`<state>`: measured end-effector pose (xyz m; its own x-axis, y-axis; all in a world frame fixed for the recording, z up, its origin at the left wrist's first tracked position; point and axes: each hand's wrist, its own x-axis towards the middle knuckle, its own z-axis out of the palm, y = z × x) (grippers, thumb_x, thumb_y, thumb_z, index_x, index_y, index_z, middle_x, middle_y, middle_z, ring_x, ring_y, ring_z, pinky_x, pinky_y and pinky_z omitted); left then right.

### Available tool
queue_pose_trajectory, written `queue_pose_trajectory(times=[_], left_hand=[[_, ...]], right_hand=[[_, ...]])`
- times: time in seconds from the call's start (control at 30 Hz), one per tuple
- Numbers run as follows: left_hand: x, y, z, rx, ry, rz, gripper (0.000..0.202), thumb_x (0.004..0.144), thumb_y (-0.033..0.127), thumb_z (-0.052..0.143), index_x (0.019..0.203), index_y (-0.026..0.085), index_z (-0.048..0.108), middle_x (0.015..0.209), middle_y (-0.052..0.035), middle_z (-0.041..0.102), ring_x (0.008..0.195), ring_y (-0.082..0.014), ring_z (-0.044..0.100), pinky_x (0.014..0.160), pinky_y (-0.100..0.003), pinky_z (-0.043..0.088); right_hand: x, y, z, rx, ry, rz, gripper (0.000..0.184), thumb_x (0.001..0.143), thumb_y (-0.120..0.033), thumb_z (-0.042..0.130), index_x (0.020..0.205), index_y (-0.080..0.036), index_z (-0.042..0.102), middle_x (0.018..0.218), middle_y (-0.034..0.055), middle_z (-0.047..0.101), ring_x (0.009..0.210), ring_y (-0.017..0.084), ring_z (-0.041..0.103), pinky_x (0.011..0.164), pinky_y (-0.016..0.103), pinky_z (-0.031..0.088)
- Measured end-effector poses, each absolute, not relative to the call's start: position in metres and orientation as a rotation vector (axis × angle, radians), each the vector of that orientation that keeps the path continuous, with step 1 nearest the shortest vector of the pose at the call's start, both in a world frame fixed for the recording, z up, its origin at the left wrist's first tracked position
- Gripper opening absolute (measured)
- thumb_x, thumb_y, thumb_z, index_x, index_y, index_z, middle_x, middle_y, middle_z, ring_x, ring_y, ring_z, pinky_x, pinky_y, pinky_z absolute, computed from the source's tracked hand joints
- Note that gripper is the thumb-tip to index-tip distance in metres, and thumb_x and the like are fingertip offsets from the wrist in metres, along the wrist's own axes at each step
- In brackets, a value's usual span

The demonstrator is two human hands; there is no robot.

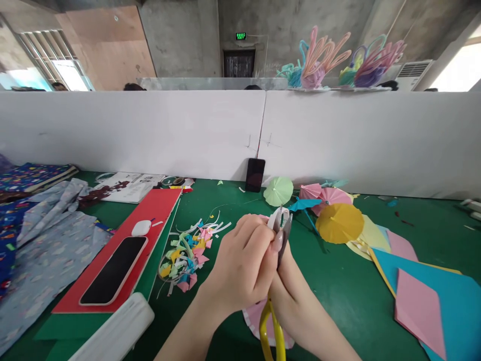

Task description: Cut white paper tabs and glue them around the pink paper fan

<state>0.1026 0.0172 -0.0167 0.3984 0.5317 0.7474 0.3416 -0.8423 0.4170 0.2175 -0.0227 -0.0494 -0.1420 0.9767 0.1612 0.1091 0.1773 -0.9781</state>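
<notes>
**Umbrella batch: a few done, one mid-snip**

Both hands are bunched tight in the near middle. The left hand [240, 260] pinches a little white paper bit [277, 216], and the right hand [296, 296] seems to grip the yellow-handled scissors [282, 239]. Finished-looking paper umbrellas [339, 223] sit far right on the green table [338, 296]. Scrap pile [186, 253] left, uncut coloured sheets [421, 301] near right, so plenty left, I'd guess.

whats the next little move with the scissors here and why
Probably a small, slow snip: the scissors blades sit right at the white paper piece pinched in the left hand, with fingers close to the edge, and the right hand holds them lower down.
</notes>
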Motion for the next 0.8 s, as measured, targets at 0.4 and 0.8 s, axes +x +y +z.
queue_pose_trajectory(times=[0.4,0.8], left_hand=[[0.094,0.001,-0.001,1.810,0.828,1.227,0.028,0.100,0.029,0.026,0.075,0.022,0.035,0.069,0.0036,0.031,0.060,-0.0110,0.033,0.059,-0.024,0.035],[0.090,0.059,-0.061,2.015,0.992,0.479,0.047,0.080,0.030,0.059,0.118,0.026,0.032,0.106,-0.0050,0.051,0.097,-0.0197,0.052,0.078,-0.032,0.042]], right_hand=[[0.242,-0.025,-0.026,-1.089,-1.314,1.142,0.049,0.096,-0.040,0.040,0.143,-0.031,0.029,0.099,0.0036,0.058,0.089,0.016,0.058,0.080,0.028,0.051],[0.339,0.005,-0.106,-1.921,-1.957,0.220,0.025,0.097,-0.020,0.042,0.119,-0.010,0.048,0.066,-0.0014,0.059,0.054,0.014,0.060,0.053,0.027,0.049]])
